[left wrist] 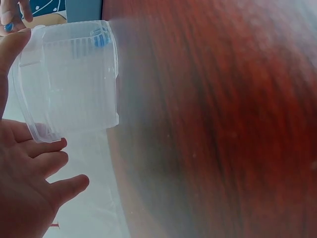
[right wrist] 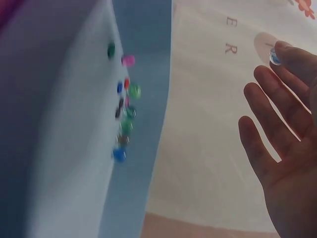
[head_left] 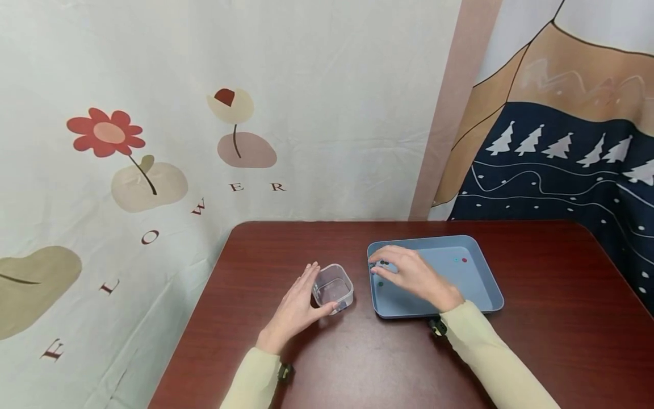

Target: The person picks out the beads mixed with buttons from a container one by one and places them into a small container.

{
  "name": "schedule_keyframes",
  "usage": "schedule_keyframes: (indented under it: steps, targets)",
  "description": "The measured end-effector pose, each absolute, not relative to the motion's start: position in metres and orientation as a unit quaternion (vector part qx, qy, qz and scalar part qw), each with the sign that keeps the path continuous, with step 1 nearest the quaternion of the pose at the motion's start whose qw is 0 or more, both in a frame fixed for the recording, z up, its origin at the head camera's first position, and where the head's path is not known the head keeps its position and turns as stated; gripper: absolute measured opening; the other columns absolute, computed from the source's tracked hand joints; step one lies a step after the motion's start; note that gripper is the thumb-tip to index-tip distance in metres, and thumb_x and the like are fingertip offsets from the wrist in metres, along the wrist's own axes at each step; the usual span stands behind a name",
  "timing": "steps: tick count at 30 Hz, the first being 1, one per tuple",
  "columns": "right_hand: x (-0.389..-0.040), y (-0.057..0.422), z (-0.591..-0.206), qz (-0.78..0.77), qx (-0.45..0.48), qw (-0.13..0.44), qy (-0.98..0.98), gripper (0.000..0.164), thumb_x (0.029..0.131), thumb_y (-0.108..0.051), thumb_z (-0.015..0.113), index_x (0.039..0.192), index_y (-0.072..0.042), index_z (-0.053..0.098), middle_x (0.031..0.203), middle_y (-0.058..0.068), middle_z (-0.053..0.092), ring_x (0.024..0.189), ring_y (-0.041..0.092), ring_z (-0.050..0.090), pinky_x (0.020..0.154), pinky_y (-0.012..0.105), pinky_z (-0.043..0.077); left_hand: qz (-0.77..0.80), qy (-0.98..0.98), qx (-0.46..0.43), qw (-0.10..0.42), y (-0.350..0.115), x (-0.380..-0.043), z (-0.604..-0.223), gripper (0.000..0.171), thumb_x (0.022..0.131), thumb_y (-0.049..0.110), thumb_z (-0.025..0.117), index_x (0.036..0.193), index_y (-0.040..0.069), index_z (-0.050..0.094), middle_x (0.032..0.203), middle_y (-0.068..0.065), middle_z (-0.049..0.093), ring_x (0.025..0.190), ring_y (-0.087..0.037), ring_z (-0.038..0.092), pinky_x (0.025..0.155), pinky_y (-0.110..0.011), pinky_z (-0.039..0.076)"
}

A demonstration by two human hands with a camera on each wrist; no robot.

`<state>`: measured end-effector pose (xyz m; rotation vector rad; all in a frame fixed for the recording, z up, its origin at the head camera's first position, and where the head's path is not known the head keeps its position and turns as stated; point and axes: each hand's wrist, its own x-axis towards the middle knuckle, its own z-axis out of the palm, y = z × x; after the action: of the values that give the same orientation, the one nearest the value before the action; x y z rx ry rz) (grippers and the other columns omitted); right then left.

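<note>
Between the clear box and the blue tray, I have a narrow strip of bench to pass along. The tray's raised rim obstructs low sideways passage; my right hand crowds its left end from above. My left hand blocks the box's left side; its top is uncovered.

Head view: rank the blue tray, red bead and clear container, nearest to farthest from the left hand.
1. Clear container, touching the left hand.
2. Blue tray, right of the container.
3. Red bead, inside the tray's right side.
</note>
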<state>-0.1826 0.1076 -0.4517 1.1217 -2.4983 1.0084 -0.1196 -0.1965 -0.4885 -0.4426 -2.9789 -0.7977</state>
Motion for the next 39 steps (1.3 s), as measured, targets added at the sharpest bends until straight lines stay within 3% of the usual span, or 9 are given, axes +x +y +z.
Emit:
schedule_keyframes:
  steps: [14, 39]
  targets:
    - [-0.164, 0.072, -0.464, 0.376, 0.394, 0.102, -0.832, 0.022, 0.095, -0.014, 0.077, 0.116, -0.01, 0.077, 0.114, -0.002, 0.073, 0.105, 0.014, 0.069, 0.088, 0.035, 0.058, -0.282, -0.95, -0.134, 0.01, -0.197, -0.117, -0.487, 0.1, 0.086, 0.052, 0.081, 0.158, -0.002, 0.037, 0.166, -0.018, 0.031, 0.153, -0.033, 0.029, 0.118, -0.058, 0.033]
    - [-0.166, 0.047, -0.48, 0.353, 0.398, 0.12, -0.838, 0.019, 0.095, -0.015, 0.077, 0.113, -0.008, 0.077, 0.111, 0.001, 0.074, 0.104, 0.016, 0.07, 0.09, 0.035, 0.057, -0.294, -0.948, -0.125, 0.005, -0.195, -0.117, -0.487, 0.1, 0.085, 0.056, 0.079, 0.158, 0.001, 0.038, 0.167, -0.015, 0.03, 0.153, -0.03, 0.03, 0.115, -0.058, 0.037]
